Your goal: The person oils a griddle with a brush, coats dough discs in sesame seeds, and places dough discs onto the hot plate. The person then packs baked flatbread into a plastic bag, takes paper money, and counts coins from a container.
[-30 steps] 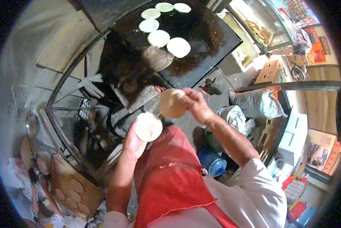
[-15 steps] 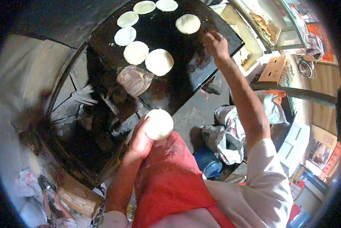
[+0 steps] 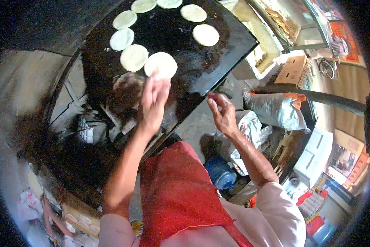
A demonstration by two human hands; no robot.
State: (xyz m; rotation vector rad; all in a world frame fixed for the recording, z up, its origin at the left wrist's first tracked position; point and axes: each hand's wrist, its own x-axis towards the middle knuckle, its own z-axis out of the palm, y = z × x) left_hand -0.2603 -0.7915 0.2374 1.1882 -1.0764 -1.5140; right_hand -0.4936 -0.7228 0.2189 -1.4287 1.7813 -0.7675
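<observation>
Several pale, flat dough rounds lie on a black griddle [image 3: 185, 49]. My left hand [image 3: 153, 103] reaches over the griddle's near side, fingers stretched out, fingertips over the near edge of one round [image 3: 162, 65]; whether they press on it I cannot tell. My right hand [image 3: 224, 114] hovers just off the griddle's right edge, its fingers bent but apart, holding nothing. Toward the right of the griddle are two more rounds, one speckled [image 3: 193, 13] and one paler [image 3: 206, 35]. A brown, blurred object [image 3: 128, 88] sits beside my left hand.
A red apron [image 3: 180, 189] covers my front. Right of it are a blue water bottle [image 3: 220, 173], white bags [image 3: 244, 140] and a filled sack [image 3: 275, 109]. Beyond the griddle's right edge is a tray [image 3: 265, 61]. Another person's arms [image 3: 55, 216] show at lower left.
The rounds that were in my hands are gone from them, and two more rounds lie on the griddle's right side. My left hand has moved forward over the griddle; my right hand has drawn back.
</observation>
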